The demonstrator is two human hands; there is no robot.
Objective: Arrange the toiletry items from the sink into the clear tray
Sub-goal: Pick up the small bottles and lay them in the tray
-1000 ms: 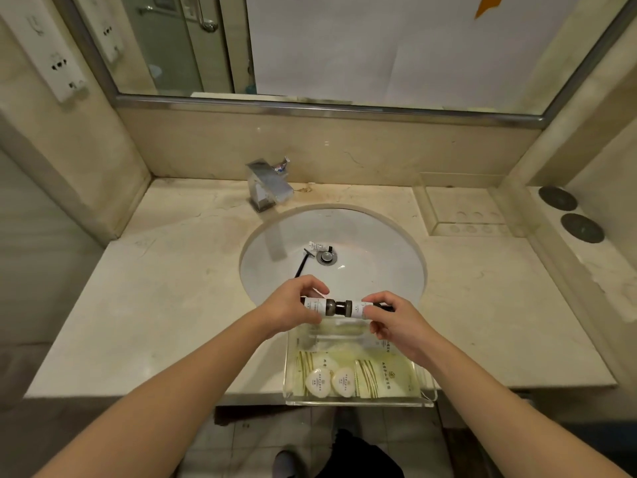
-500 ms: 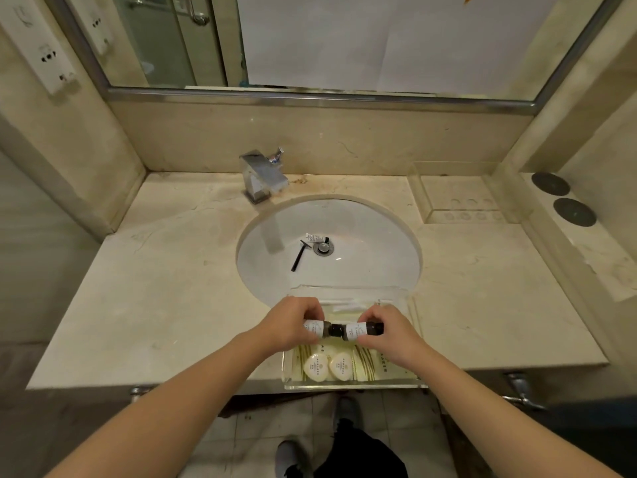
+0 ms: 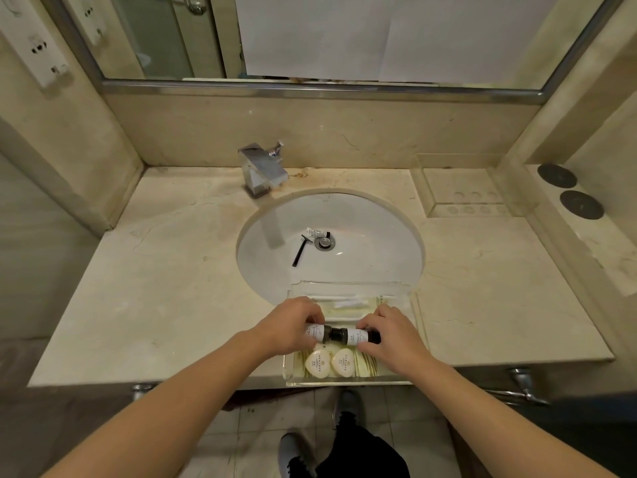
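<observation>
Both fists closed: my left hand (image 3: pixel 291 322) pinching left bottle (image 3: pixel 315 331), right hand (image 3: pixel 387 334) pinching right bottle (image 3: pixel 358 336), caps touching, over clear tray (image 3: pixel 418 326); razor (image 3: pixel 300 250) in sink (image 3: pixel 379 236).

A chrome faucet (image 3: pixel 263 169) stands at the counter's (image 3: pixel 165 270) back edge, below a framed mirror (image 3: pixel 327 36). Toward the back right corner sits a second clear holder (image 3: pixel 465 188) (nothing visible inside), with two dark round discs (image 3: pixel 568 189) on the ledge beside it.
</observation>
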